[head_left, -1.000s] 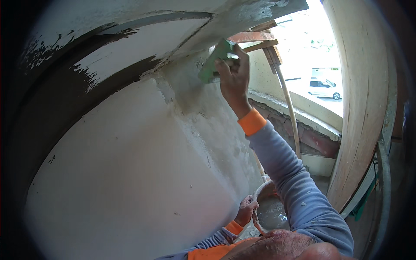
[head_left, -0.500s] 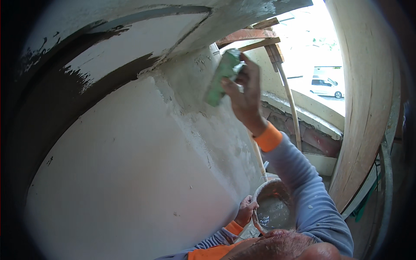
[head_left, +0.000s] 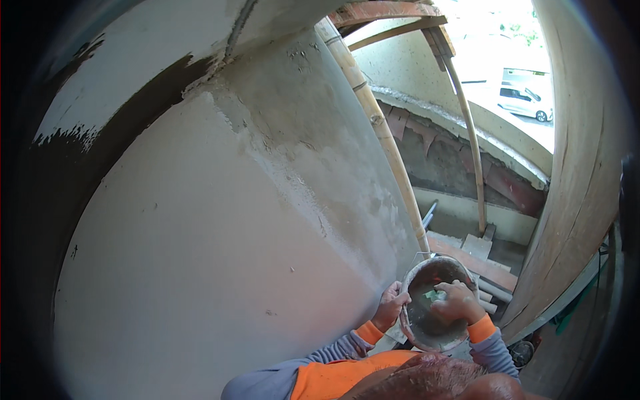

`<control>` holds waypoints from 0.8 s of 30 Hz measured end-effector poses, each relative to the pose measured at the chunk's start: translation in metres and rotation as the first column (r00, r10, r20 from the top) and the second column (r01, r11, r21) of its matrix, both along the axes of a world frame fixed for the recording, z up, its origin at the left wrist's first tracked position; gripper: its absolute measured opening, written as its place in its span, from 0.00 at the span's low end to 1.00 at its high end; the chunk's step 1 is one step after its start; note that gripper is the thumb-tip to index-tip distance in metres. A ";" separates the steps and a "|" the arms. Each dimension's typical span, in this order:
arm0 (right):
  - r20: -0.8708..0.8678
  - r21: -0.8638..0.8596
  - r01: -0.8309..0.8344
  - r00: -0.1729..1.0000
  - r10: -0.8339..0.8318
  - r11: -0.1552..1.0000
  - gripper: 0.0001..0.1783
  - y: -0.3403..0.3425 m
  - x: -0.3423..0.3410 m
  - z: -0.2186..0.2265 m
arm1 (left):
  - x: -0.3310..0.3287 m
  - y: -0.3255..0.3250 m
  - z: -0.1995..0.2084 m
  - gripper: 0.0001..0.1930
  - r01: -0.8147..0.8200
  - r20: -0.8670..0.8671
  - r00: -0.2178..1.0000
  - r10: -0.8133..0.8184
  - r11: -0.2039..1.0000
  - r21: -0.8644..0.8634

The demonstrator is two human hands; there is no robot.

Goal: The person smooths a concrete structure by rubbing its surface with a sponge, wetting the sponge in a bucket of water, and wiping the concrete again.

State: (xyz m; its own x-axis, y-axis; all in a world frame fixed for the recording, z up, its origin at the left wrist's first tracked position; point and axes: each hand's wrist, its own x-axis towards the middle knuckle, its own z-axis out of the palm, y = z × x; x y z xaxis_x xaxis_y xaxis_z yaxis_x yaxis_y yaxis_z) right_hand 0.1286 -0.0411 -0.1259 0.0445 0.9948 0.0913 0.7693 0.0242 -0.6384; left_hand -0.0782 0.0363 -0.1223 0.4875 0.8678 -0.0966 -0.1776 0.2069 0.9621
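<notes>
two hands, both at the lower right of the frame: the left hand [head_left: 390, 308] and the right hand [head_left: 456, 302]. one round bucket [head_left: 408, 313] between them, with one green sponge [head_left: 435, 294] inside it. two bamboo poles in the upper middle: one thick pole [head_left: 373, 117], one thin pole [head_left: 467, 140]. one white car [head_left: 525, 101] at the upper right. one plastered wall [head_left: 200, 253] filling the left.

- Daylit throughout, brightest far above and to the right of the right hand [head_left: 457, 301], where the open sky blows out to white glare.
- Soft, even light on the pale wall [head_left: 200, 267] left of the left hand [head_left: 390, 305]; no hard shadows.
- Dark vignette at the far left edge.
- Strongly bowed straight lines toward the rim.
- Slightly soft overall.
</notes>
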 end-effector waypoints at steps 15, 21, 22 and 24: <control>-0.063 -0.348 -0.337 0.939 0.337 0.875 0.28 0.022 -0.041 -0.020 | -0.008 -0.001 0.000 0.07 0.037 -0.074 0.997 -0.033 0.998 0.053; -0.293 -0.253 -0.347 0.917 0.271 0.903 0.25 0.016 -0.032 -0.036 | -0.006 -0.009 0.013 0.07 0.028 -0.117 0.993 -0.017 0.995 0.096; -0.283 -0.227 -0.428 0.888 0.361 0.875 0.22 0.017 -0.029 -0.054 | -0.007 -0.006 0.014 0.07 0.030 -0.188 0.982 0.000 0.988 0.152; 0.158 0.210 -0.702 0.712 0.685 0.681 0.16 0.025 -0.011 -0.088 | -0.008 -0.005 0.011 0.06 0.016 -0.163 0.987 0.004 0.993 0.121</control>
State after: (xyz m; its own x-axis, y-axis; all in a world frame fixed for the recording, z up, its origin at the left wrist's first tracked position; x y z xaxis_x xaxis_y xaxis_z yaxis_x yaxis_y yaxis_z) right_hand 0.1177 -0.0159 -0.2140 -0.6632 0.6841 0.3037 0.5077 0.7092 -0.4891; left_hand -0.0864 0.0316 -0.1114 0.4795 0.8748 -0.0690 -0.0158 0.0872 0.9961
